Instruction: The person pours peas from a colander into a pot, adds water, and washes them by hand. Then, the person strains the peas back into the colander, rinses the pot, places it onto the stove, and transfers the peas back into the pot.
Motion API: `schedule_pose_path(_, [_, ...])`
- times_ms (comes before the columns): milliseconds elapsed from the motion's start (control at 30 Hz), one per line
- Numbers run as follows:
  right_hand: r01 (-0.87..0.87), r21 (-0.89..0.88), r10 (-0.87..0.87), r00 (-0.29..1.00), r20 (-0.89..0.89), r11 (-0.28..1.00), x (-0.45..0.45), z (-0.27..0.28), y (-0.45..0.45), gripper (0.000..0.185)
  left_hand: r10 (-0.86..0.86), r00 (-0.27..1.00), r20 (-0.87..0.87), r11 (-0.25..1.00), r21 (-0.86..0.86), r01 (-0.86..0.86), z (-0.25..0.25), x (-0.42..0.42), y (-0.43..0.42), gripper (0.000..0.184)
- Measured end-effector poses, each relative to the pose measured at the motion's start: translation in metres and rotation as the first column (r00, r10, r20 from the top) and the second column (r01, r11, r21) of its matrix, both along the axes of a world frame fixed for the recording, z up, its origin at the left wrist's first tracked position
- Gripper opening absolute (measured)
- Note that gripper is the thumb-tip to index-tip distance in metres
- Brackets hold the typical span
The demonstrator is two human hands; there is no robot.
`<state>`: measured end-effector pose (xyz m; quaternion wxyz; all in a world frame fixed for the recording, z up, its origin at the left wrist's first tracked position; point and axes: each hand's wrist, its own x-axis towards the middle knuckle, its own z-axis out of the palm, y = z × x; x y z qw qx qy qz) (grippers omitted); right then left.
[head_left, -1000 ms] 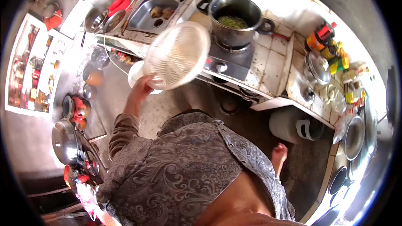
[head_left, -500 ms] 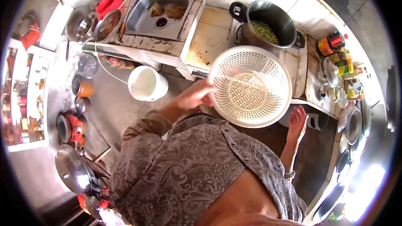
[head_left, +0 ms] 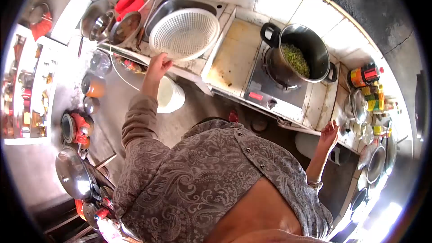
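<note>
My left hand (head_left: 158,68) is closed on the near rim of a white plastic colander (head_left: 184,33). The colander is tilted over the steel sink (head_left: 164,9) and hides most of it; nothing shows inside. By the counter's front edge on the right, my right hand (head_left: 330,136) hangs with loosely bent fingers, holding nothing. A deep steel pot (head_left: 317,47) with black handles stands on the gas stove (head_left: 274,91). Small green pieces (head_left: 295,59), perhaps beans, lie in its bottom.
A white bucket (head_left: 172,96) stands on the floor below the sink. Steel bowls (head_left: 96,15) and a red plastic container (head_left: 129,2) sit left of the sink. Sauce bottles (head_left: 363,77), a pot lid (head_left: 358,105) and jars line the right side.
My left hand has carried the colander left, from in front of the stove to over the sink. The stove is now uncovered. My right hand has shifted slightly right, its fingers more bent.
</note>
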<state>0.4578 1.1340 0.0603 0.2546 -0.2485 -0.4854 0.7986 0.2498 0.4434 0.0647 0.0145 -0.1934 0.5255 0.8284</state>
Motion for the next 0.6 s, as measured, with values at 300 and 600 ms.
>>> schedule_pose_path(300, [0.011, -0.025, -0.012, 1.000, -0.028, 1.000, -0.087, -0.014, 0.029, 0.033, 0.153, 0.985, -0.078, 0.982, 0.127, -0.142, -0.057, -0.094, -0.016, 0.024])
schedule_pose_path(600, [0.063, 0.134, -0.076, 0.993, 0.092, 0.989, -0.134, 0.015, 0.028, 0.041, 0.194, 0.981, 0.018, 0.970, 0.145, -0.194, -0.075, -0.146, -0.007, 0.024])
